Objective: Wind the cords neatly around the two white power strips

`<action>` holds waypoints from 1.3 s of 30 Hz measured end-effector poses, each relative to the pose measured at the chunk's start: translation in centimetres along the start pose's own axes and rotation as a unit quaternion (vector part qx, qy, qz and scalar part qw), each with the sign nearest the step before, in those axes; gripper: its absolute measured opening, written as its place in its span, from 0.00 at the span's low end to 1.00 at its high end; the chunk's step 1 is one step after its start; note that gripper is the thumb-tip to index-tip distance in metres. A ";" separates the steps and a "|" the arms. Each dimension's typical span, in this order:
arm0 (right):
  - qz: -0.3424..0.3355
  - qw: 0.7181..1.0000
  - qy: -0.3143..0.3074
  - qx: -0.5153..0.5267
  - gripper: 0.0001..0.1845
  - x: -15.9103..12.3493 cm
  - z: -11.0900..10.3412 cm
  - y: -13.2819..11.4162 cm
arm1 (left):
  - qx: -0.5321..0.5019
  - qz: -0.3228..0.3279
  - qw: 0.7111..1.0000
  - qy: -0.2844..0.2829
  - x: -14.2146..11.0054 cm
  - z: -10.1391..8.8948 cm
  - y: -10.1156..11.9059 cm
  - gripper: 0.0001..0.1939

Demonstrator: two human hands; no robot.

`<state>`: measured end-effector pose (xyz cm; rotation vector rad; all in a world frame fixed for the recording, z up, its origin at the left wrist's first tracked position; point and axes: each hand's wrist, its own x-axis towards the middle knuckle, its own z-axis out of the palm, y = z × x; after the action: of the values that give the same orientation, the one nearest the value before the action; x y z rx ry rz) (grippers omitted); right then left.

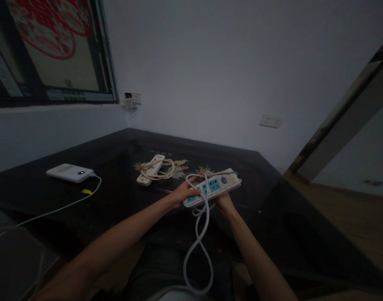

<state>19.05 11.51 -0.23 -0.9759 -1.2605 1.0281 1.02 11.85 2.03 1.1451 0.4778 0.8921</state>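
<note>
From my end, the white power strip sits between the two hands, lower centre-right of the frame, held up over the dark surface. Its long axis slants from the left hand up towards the right of the frame. That hand grips the near-left end, thumb across the sockets. The right hand comes from below, about mid-length; its fingers are hidden behind the body, so I cannot tell how far they close. The grey cable crosses the sockets nearer the left hand, then hangs in a loop to the frame's bottom edge.
</note>
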 end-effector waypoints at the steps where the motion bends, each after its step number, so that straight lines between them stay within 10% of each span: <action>1: 0.001 1.000 -0.003 0.007 0.24 -0.1 0.0 -0.1 | 0.002 -0.001 1.000 0.001 0.0 0.0 0.0 0.48; 26: 0.076 0.991 -0.043 0.105 0.26 -0.2 -1.1 -2.4 | 0.007 0.111 0.987 0.118 1.0 -1.8 1.8 0.31; 34: -0.008 0.994 0.096 0.061 0.28 -0.5 -5.7 -5.4 | -0.034 0.136 0.971 0.192 1.6 -3.4 2.3 0.27; 39: 0.014 0.989 0.137 0.058 0.22 -5.9 -11.2 -7.2 | -0.047 0.159 0.947 0.276 2.2 -5.0 2.2 0.27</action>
<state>30.47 3.82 4.41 -1.0093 -0.9524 0.9415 -2.14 16.84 2.48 0.8862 0.7056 1.5168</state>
